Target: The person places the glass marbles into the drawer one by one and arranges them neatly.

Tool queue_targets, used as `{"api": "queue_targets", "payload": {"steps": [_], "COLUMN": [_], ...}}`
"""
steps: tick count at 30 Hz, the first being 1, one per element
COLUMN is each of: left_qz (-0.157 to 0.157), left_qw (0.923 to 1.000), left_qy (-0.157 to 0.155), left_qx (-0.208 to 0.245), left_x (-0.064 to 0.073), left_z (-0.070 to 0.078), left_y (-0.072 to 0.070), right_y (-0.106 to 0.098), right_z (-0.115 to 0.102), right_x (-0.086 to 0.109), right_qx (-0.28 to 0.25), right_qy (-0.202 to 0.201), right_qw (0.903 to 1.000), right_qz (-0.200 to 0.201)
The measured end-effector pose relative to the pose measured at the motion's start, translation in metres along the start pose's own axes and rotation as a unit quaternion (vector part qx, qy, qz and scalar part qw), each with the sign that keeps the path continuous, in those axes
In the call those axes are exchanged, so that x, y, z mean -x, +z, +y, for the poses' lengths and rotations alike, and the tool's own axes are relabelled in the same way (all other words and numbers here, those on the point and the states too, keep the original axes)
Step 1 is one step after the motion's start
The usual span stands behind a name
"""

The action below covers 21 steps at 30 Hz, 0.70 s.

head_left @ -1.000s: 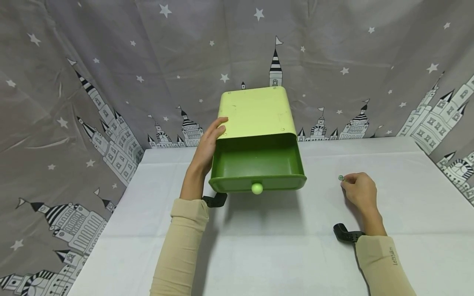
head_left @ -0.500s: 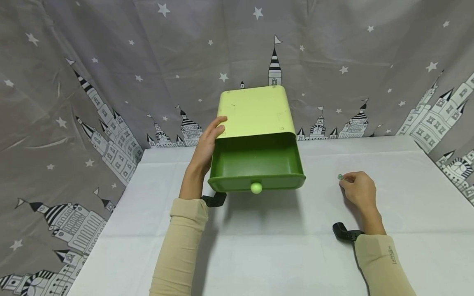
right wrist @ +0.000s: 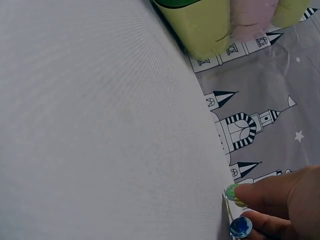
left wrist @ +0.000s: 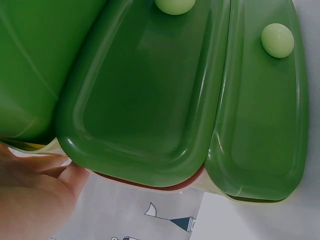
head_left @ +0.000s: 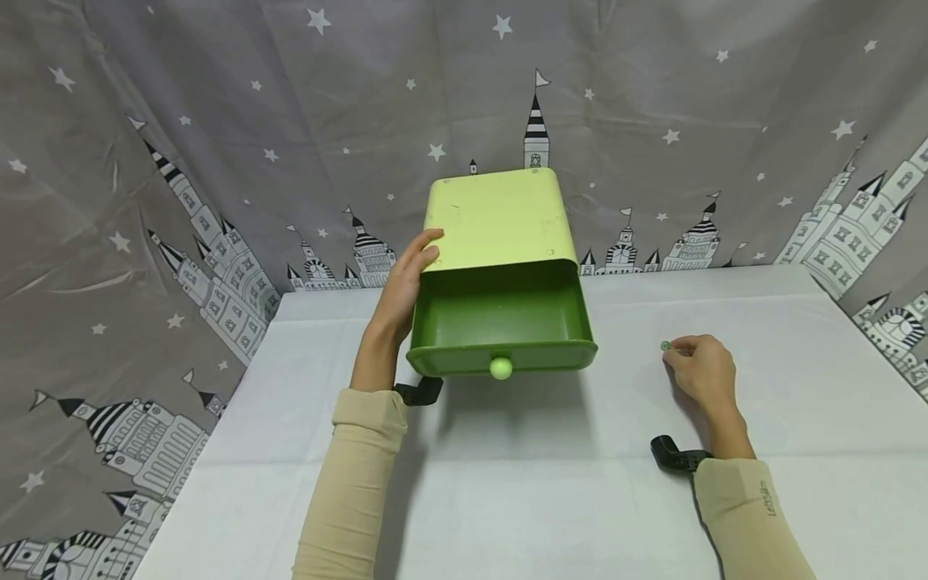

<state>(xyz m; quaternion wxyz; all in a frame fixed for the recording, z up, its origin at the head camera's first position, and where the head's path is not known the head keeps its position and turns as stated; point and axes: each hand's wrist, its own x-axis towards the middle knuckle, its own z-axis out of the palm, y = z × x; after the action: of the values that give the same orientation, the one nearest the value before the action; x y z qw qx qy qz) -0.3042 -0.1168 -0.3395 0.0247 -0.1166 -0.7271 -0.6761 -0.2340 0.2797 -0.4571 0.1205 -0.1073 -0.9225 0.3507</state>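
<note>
A small drawer cabinet (head_left: 500,217) with a pale yellow-green top stands in the middle of the table. Its uppermost green drawer (head_left: 502,358) is pulled out and bare inside. My left hand (head_left: 401,294) rests along the cabinet's left side, fingertips at the top edge. To the right, my right hand (head_left: 705,372) is low over the table, pinching a green glass marble (right wrist: 231,192) between thumb and finger. A blue marble (right wrist: 241,227) shows by the lower fingers of the same hand in the right wrist view.
Two closed green drawers, a middle one (left wrist: 145,95) and a bottom one (left wrist: 260,115), sit below the pulled-out one. Their round knobs stick out. A white cloth (head_left: 522,507) covers the table, and a grey castle-print curtain (head_left: 348,80) hangs behind it.
Both hands keep their places, and the drawer stays out. Only a slight shift of the head view shows.
</note>
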Motion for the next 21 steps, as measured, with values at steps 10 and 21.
{"api": "queue_targets", "payload": {"steps": [10,21], "left_qz": [0.001,-0.002], "left_qw": [0.9999,0.9999], "left_qy": [-0.007,0.0], "left_qx": [0.014,0.012], "left_x": [0.0002,0.0001], "left_z": [0.0002,-0.0002], "left_y": [-0.0001,0.0005], "right_y": [-0.0008,-0.0073], "right_z": [-0.0035,-0.0091], "right_x": [-0.0004,0.0016], "right_qx": [-0.004,-0.035], "right_qy": [0.009,-0.005], "right_qw": [0.9999,0.9991], "right_qz": [-0.005,0.022]}}
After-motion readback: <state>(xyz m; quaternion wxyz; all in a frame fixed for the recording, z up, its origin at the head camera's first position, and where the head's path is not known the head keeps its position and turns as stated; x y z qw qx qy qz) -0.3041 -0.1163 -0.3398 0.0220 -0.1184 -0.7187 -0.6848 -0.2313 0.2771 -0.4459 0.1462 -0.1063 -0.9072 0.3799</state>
